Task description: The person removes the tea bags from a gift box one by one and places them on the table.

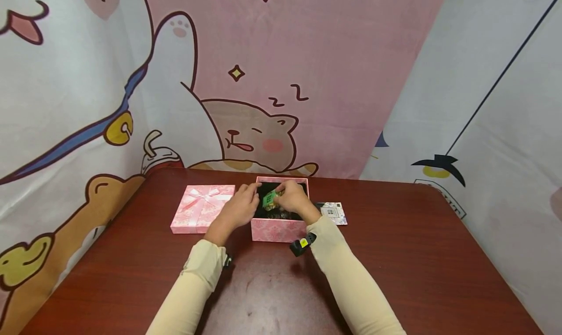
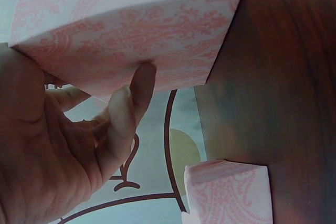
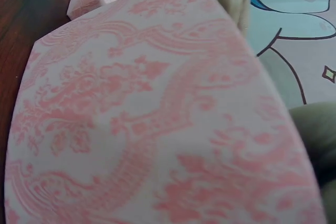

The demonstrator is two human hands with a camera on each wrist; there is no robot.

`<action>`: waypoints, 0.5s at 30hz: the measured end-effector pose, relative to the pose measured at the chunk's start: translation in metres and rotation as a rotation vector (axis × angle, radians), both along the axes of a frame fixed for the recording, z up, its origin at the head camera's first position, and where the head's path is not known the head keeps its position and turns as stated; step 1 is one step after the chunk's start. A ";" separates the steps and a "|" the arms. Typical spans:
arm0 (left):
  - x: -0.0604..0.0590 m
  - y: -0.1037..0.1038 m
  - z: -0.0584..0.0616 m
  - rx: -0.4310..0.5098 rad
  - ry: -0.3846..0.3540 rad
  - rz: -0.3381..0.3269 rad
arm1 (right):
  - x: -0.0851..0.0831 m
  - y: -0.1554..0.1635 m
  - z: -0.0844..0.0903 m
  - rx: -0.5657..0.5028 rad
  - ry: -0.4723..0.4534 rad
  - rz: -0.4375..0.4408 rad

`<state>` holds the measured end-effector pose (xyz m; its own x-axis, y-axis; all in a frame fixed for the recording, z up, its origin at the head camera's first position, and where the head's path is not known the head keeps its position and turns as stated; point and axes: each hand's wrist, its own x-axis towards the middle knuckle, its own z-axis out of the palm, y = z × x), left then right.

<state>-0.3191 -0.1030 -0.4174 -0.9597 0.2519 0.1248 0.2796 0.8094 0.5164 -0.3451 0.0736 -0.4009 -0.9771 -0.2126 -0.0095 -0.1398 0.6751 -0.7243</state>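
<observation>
An open pink patterned box [image 1: 277, 230] with a dark inside stands in front of me. My right hand [image 1: 293, 196] reaches into it and pinches a small green packet [image 1: 269, 199] near the middle of the opening. My left hand [image 1: 242, 206] holds the box's left wall by the rim. In the left wrist view its fingers [image 2: 143, 85] rest against the outer side of the box [image 2: 131, 40]. Box wall [image 3: 115, 114] fills most of the right wrist view and hides the packet there.
To the left lies the pink lid [image 1: 204, 206] with a ribbon bow. A white printed card [image 1: 334, 213] lies just right of the box, partly behind my right forearm. All stand on a brown wooden table [image 1: 421, 257], and a cartoon-printed cloth [image 1: 342, 81] hangs behind it.
</observation>
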 end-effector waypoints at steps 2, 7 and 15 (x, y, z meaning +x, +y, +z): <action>0.000 0.000 0.000 0.001 0.011 -0.003 | 0.001 0.004 0.004 -0.031 0.009 0.003; 0.001 -0.002 0.000 0.007 0.025 0.001 | 0.008 0.014 0.016 -0.121 0.032 0.018; -0.001 -0.001 -0.002 0.009 0.020 -0.003 | 0.022 0.036 0.035 -0.179 0.041 0.011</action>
